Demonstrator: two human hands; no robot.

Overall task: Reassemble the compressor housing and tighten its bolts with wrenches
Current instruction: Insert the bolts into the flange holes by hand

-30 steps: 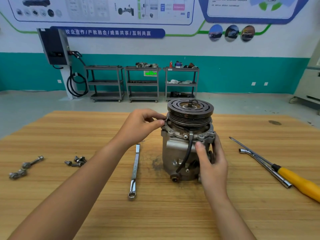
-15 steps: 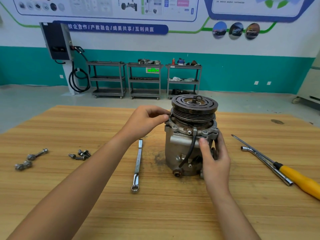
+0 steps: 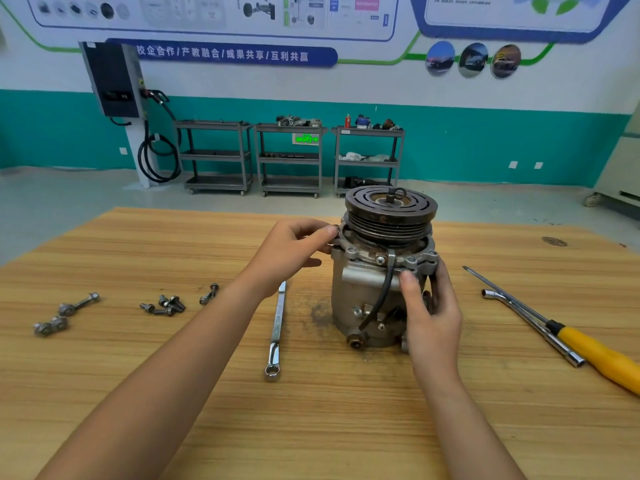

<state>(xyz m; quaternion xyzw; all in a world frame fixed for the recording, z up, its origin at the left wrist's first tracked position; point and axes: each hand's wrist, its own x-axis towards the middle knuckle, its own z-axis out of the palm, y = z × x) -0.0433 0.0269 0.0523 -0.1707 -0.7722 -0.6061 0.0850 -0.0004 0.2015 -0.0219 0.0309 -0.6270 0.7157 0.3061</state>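
A wrench [image 3: 277, 327] lies at the compressor's [image 3: 367, 289] eight o'clock, bolts [image 3: 166, 304] beyond at nine. The left hand [image 3: 291, 251] pinches its flange; the right hand [image 3: 433, 317] clasps its three-o'clock side.

A: Where can the compressor [image 3: 367, 296] be reached?
B: From 6 and 12 o'clock, over bare table [image 3: 329, 427].
A: The sides?
B: 9 o'clock is taken by the left hand [image 3: 291, 251] pinching a bolt [image 3: 334, 229], 8 o'clock by a ring spanner [image 3: 277, 327], and 3 o'clock by the gripping right hand [image 3: 433, 317]. A socket wrench [image 3: 519, 315] and screwdriver [image 3: 599, 358] are laid beyond.

Silver compressor housing [image 3: 360, 292], dark grooved pulley [image 3: 389, 216]; yellow-handled screwdriver [image 3: 595, 355]; wood-grain table [image 3: 311, 427].
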